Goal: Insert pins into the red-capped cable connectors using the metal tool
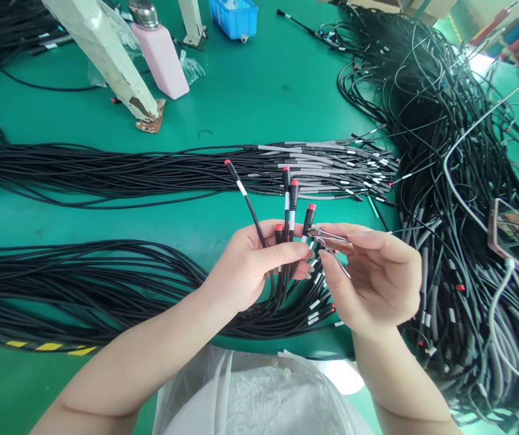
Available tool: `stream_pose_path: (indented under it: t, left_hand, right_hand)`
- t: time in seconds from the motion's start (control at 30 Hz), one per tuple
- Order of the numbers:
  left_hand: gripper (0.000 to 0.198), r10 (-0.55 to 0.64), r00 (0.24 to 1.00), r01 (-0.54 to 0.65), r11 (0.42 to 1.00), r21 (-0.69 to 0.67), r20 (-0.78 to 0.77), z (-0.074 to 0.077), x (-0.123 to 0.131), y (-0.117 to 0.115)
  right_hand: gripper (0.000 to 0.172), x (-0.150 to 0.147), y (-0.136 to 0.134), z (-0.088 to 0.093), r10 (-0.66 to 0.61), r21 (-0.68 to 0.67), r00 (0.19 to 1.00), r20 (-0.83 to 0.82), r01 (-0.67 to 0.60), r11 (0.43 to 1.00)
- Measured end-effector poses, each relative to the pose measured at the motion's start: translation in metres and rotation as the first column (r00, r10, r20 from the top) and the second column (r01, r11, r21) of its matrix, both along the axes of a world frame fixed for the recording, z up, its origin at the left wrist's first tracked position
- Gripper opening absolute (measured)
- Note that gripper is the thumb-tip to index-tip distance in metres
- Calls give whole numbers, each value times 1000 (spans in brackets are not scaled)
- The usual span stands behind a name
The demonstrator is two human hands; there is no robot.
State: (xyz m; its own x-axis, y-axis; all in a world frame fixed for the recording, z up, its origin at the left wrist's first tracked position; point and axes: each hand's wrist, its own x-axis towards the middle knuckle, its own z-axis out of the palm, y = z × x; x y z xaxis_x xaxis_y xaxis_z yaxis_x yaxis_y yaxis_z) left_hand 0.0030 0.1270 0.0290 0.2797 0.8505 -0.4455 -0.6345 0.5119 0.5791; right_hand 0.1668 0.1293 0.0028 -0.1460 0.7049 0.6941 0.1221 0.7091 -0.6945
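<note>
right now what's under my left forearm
Under your left forearm runs the lower bundle of black cables, visible on both sides of it, on the green table. The stretch directly beneath the arm is covered, so anything else there cannot be seen.

place: cable workshop, assembly type | bench: green worktop [263, 84], chipped-paint post [112, 66] standing on it | stock: black cable bundles [173, 170] laid lengthwise, big tangled cable heap [440, 115] at right | also: blue plastic bin [234, 20], yellow-black hazard tape [49, 347]
</note>
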Motion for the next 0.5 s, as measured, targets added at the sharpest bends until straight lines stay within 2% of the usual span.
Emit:
stream_pose_path:
  t: [0.17,0.37,0.5]
  left_hand:
    - [20,-17,1000,17,1000,10,-11,-1,0,-1]
    - [19,-11,998,15,997,71,-58,-1,-1,0]
    - [14,2,999,0,999,51,-39,-2,-3,-1]
  right_hand:
    - [48,3,-4,2,-105,-16,991,87,107,994]
    - [46,-1,0,1,-107,-19,994,-37,107,994]
    - [47,-1,2,0,-87,-17,995,-58,86,996]
